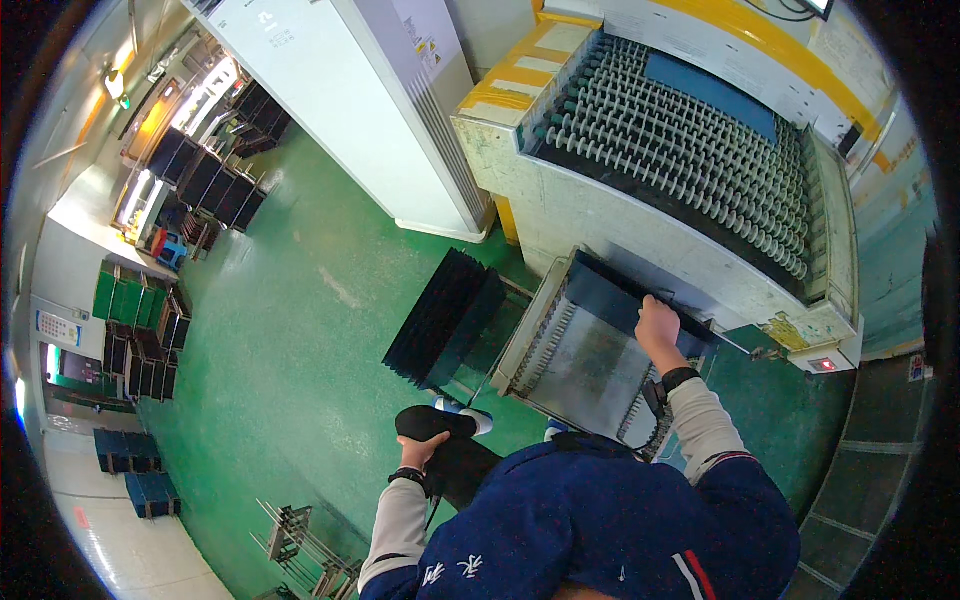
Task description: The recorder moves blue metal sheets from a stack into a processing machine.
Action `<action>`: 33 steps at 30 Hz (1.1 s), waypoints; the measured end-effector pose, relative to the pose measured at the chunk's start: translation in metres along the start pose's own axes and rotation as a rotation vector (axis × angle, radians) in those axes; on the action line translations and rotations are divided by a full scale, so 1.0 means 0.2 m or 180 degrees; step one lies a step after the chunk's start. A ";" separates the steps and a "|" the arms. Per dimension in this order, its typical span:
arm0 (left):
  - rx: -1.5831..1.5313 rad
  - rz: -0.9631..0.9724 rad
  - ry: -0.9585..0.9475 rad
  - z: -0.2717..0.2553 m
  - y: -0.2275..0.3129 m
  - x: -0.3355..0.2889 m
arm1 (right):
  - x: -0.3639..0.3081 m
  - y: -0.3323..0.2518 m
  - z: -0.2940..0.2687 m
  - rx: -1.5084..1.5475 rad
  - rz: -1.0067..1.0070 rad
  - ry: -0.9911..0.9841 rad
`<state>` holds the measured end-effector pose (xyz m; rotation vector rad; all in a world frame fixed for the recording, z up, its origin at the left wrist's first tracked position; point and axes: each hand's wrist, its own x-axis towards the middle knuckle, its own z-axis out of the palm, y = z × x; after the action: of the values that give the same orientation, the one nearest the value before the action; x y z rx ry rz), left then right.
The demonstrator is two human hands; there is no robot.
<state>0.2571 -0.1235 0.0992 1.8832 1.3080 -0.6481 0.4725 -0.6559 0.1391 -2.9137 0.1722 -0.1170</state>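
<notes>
My right hand (657, 325) is closed on the upper edge of a dark blue flat panel (607, 287). The panel stands on edge at the far end of a metal rack (533, 325) with toothed side rails and a bare grey bottom. My fingertips are partly hidden by the hand itself. My left hand (420, 452) rests on my bent, black-clothed knee, thumb spread from the fingers, with no object in it. Near that knee, a dense row of black panels (445, 315) stands upright in another rack.
Beyond the rack is a pale machine (640, 225) with rows of roller wheels (690, 150) and a blue panel (710, 95) on them. A tall white cabinet (350, 100) stands left of it. A metal frame (300, 545) sits lower left; stacked racks (145, 320) line the left wall.
</notes>
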 end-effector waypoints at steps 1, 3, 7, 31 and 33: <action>-0.0016 -0.0004 -0.0016 0.00 -0.01 0.01 | 0.00 0.00 0.00 0.0001 0.0000 0.0001; -0.0046 -0.0013 -0.0053 0.00 -0.01 0.02 | 0.00 0.00 0.00 0.0003 0.0008 -0.0003; -0.0005 0.0047 -0.0022 0.00 -0.01 0.01 | 0.00 -0.01 -0.01 0.0029 -0.0002 0.0025; -0.0083 0.0111 -0.0094 -0.02 0.02 -0.05 | 0.00 0.00 0.01 -0.0028 0.0015 -0.0025; -0.0022 0.0161 -0.0029 -0.01 0.03 -0.06 | 0.00 0.00 0.01 -0.0041 0.0020 -0.0032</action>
<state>0.2584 -0.1298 0.1121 1.8996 1.2513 -0.6245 0.4725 -0.6562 0.1371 -2.9259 0.1809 -0.1007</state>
